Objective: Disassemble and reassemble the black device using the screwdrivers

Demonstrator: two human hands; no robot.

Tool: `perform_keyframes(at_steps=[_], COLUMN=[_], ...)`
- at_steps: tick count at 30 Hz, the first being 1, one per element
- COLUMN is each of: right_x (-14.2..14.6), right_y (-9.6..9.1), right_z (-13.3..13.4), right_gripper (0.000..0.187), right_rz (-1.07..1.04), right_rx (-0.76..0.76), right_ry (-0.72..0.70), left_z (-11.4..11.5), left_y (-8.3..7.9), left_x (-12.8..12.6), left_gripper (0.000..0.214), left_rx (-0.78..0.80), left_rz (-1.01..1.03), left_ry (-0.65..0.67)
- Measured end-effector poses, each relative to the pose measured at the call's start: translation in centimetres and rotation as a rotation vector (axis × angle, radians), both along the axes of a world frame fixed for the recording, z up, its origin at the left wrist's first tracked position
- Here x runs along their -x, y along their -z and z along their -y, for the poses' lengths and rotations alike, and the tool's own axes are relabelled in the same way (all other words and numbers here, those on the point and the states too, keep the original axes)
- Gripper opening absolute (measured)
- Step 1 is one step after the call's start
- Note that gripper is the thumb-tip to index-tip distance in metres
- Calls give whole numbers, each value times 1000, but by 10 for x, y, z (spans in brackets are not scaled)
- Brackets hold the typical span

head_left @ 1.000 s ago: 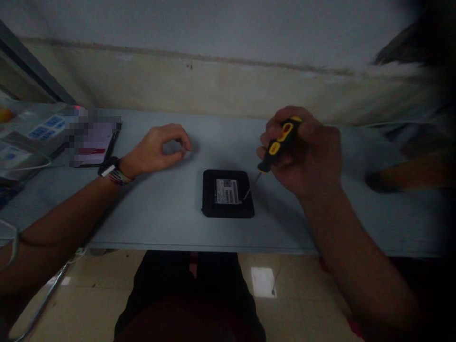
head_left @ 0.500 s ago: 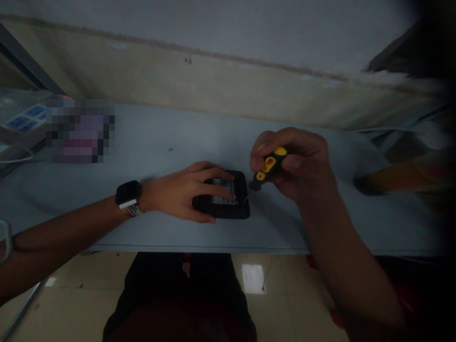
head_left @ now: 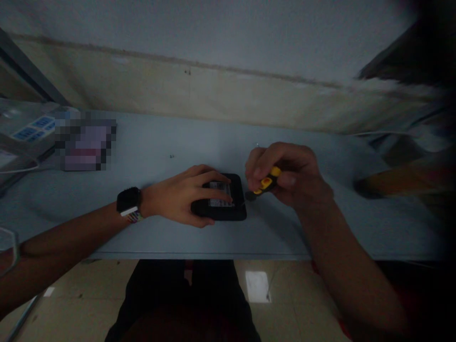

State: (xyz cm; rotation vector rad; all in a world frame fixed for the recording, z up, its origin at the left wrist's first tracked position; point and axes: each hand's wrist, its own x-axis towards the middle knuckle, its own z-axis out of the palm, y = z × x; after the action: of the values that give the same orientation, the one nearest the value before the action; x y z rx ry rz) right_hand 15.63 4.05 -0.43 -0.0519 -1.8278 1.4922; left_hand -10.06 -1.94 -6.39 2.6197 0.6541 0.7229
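A flat black rectangular device (head_left: 239, 212) with a white printed label (head_left: 215, 203) lies on the table. Across it stretches my left hand (head_left: 181, 194), fingers spread over the top and thumb along the near edge, holding it against the table. My right hand (head_left: 299, 175) is closed around the yellow and black handle of a screwdriver (head_left: 266, 184), just right of the device. The screwdriver slants down to the left, its thin shaft near the device's right edge. Whether the tip touches the device I cannot tell.
Tiny dark pieces (head_left: 171, 156) lie behind my left hand on the grey table (head_left: 149, 137). At the left are a pixelated flat item (head_left: 87, 145) and a clear-topped box (head_left: 33, 126) with blue labels. A blurred orange-yellow object (head_left: 399, 181) is at the right; a wall stands behind.
My right hand with the screwdriver has come lower and slightly left, and the handle lies flatter. My left hand stays on the device. The whole view has shifted a little.
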Motion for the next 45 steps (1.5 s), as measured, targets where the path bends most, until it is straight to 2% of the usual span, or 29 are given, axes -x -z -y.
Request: perform_keyframes(at_steps=[5,8,12,16,22,26,33,38,43,45], right_x=[3,3,4,5,2,-4,-2,2,1,2], right_y=[1,3,5,4,4,5,0,-3,4,5], right_z=[2,1,-4,-5,-9,-14,-6,1,3,3], right_gripper=[19,18,27,23,10,16,19,18,25,21], right_rz=[-32,-22,-39,-78,-70,-38,-26,-49,-42,-47], right_rx=[70,109,69,35,21,-16,47,67,120,119], right_ry=[-41,-15,33,38,-67,-155,-242,-252,-241,-241], left_z=[-1,-2,-3,-3,-3,-3,-4,-3,-3,-4], left_y=[-1,-2,-4,-3,-2,-2,0,-1,-3,-3], left_x=[2,3,2,2,3,3,3,2,2,2], left_gripper=[57,57,55,56,56,55,56,56,55,55], left_rx=[-7,-8,-11,4,-10,-16,-8,-6,-2,-9], left_rz=[-16,-18,-19,-10,-17,-10,-13,-17,-29,-30], left_ry=[-2,6,12,7,-2,5,13,6,9,8])
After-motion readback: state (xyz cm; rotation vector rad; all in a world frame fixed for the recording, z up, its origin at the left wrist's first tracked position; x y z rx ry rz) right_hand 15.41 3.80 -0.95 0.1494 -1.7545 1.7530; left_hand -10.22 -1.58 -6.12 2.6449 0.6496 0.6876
